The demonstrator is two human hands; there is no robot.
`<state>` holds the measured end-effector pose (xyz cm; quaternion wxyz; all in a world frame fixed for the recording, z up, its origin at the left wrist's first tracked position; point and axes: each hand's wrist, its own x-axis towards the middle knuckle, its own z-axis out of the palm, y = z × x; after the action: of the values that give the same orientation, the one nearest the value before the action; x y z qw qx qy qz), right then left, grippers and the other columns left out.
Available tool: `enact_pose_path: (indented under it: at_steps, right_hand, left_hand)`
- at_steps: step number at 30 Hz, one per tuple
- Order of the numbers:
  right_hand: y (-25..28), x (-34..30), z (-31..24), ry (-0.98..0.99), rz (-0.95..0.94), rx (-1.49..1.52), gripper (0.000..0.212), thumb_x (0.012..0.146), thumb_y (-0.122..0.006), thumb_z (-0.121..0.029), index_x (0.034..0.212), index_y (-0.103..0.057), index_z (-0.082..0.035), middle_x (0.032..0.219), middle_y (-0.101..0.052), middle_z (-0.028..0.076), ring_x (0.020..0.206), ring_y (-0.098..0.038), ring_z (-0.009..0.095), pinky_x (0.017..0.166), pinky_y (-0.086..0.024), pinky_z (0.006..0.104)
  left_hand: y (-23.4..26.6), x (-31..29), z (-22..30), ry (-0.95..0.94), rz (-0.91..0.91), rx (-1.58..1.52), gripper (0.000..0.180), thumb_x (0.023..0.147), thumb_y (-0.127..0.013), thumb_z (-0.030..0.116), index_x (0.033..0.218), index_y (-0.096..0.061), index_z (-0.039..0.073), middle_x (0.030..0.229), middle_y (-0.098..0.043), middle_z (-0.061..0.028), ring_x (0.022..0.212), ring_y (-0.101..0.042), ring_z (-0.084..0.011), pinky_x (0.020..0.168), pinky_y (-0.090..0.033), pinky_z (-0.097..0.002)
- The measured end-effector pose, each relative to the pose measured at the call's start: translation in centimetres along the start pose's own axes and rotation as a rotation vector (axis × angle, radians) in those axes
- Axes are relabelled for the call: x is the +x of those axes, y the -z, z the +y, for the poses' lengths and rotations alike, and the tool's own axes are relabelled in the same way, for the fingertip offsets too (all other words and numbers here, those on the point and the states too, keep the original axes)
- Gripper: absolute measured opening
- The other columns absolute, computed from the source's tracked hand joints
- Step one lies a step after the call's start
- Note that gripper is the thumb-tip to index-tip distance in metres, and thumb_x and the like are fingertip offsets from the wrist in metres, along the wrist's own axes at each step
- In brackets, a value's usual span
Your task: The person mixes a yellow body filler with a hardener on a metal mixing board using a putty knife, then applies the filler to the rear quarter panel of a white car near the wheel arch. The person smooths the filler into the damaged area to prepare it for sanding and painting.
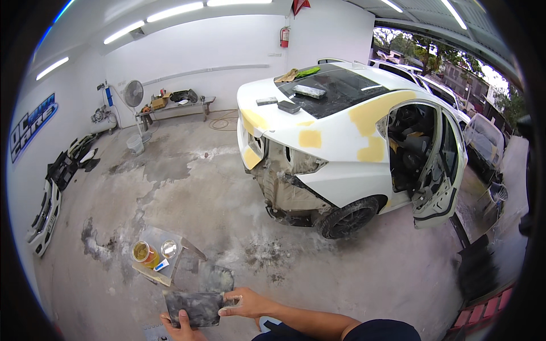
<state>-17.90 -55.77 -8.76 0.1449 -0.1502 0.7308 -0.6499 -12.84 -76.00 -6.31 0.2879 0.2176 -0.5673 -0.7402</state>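
Observation:
A dark, dusty sheet (193,308), apparently sandpaper, is held low in front of me. My left hand (181,328) grips its lower left part with the thumb on top. My right hand (245,303) pinches its right edge; some of its fingers are hidden behind. Just beyond is a paler dusty patch (219,278); whether it is a second sheet or part of the floor I cannot tell. A small stool (152,235) ahead of my left hand carries an open can (145,254) of yellowish material, a round lid (169,248) and a white-blue tube (162,265).
A white car (338,170) with yellow filler patches stands ahead right, rear bumper off, side door (441,196) open. Blocks (310,91) and cloths (307,72) lie on its rear. Car parts (48,216) line the left wall; a fan (133,94) and bench (207,103) stand behind.

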Motion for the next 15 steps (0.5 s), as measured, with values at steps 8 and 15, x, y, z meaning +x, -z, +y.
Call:
enact_pose_path:
  at_steps: [8,15]
  right_hand:
    - [4.6,9.5,2.8,0.098,-0.144,-0.088,0.054,0.096,-0.072,-0.047,0.076,-0.059,0.001,0.064,-0.047,0.008,0.064,-0.042,0.015,0.06,-0.037,0.0353]
    - [7.0,13.8,0.7,-0.085,0.324,-0.032,0.043,0.096,-0.072,-0.041,0.086,-0.068,0.001,0.069,-0.059,0.012,0.067,-0.05,0.018,0.065,-0.043,0.0354]
  left_hand:
    - [0.3,13.0,-1.8,0.193,-0.675,0.808,0.043,0.099,-0.067,0.014,0.132,-0.044,0.001,0.116,-0.065,-0.0128,0.107,-0.061,-0.0208,0.094,-0.048,-0.0336]
    - [-1.2,23.0,-8.4,0.322,-0.433,-0.067,0.056,0.102,-0.056,0.054,0.131,-0.061,0.006,0.137,-0.061,-0.0137,0.104,-0.063,-0.0237,0.093,-0.05,-0.0418]
